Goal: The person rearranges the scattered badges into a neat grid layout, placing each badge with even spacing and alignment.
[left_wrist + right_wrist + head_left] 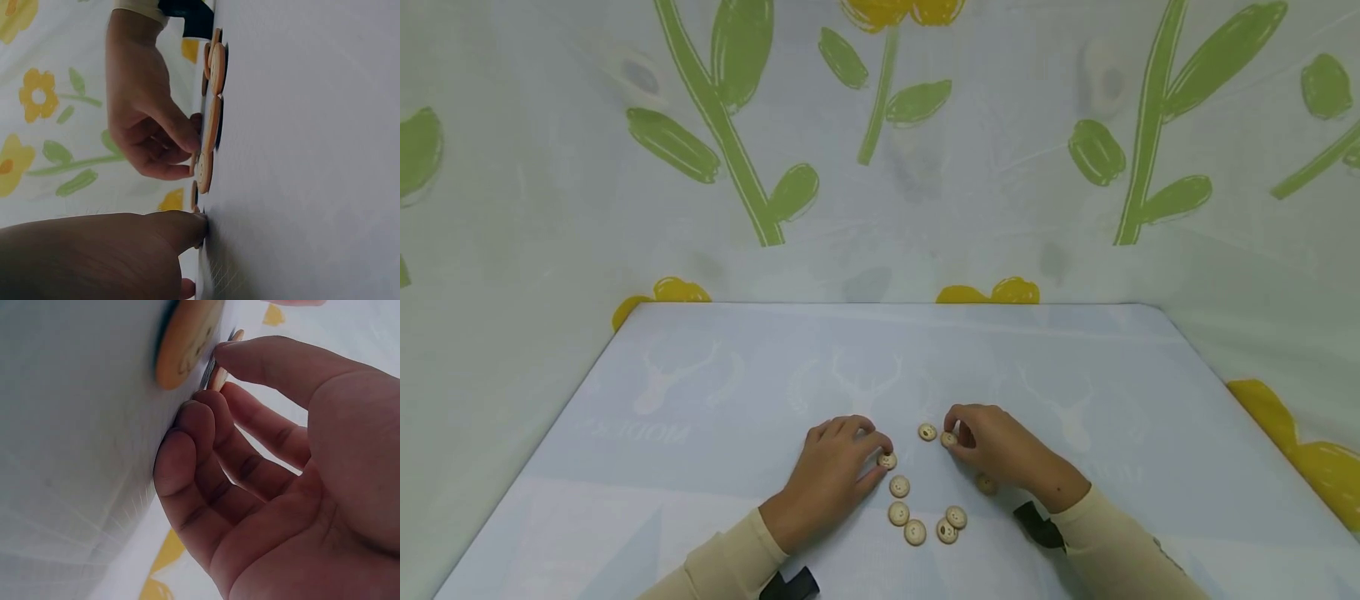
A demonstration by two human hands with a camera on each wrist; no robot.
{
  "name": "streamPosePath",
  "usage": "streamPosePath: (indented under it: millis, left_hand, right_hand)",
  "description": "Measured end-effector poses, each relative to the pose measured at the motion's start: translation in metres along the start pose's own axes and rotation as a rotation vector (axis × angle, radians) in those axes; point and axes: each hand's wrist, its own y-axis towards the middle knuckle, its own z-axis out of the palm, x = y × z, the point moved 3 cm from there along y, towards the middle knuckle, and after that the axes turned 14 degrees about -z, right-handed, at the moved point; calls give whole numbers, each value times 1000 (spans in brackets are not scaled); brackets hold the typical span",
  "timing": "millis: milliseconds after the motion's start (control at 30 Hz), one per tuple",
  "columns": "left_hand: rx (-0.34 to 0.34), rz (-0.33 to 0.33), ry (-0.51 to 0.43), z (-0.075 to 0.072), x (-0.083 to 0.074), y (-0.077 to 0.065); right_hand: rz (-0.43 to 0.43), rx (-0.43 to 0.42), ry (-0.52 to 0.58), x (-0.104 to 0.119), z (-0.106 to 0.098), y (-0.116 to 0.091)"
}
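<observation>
Small round wooden discs with drawn faces lie in a loose ring on the table. My left hand point(831, 467) holds one disc point(887, 461) at the ring's left side, between thumb and index finger. Across from it, my right hand point(1000, 446) pinches another disc point(949, 439) by its edges, low over the table. Just left of that one lies a separate disc point(927, 432). In the right wrist view, the pinched disc point(219, 376) shows under the thumb, and the other fingers curl against the table surface.
Below the left hand, a disc point(899, 486) and two more run down the ring's left side. At the near right, one disc point(956, 517) overlaps another point(947, 531). A shaded disc point(987, 483) lies beneath the right wrist. A flower-patterned curtain point(1000, 167) hangs behind the white table point(737, 358).
</observation>
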Motion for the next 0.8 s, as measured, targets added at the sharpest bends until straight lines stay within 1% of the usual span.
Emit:
streamPosePath:
  millis: [267, 567, 800]
  left_hand:
    - [0, -3, 13, 0, 0, 1]
    - [9, 0, 11, 2, 1, 1]
    - [11, -6, 15, 1, 1, 1]
  right_hand:
    - [-17, -10, 9, 0, -1, 0]
    - [20, -18, 16, -1, 1, 0]
    - [23, -27, 9, -4, 2, 2]
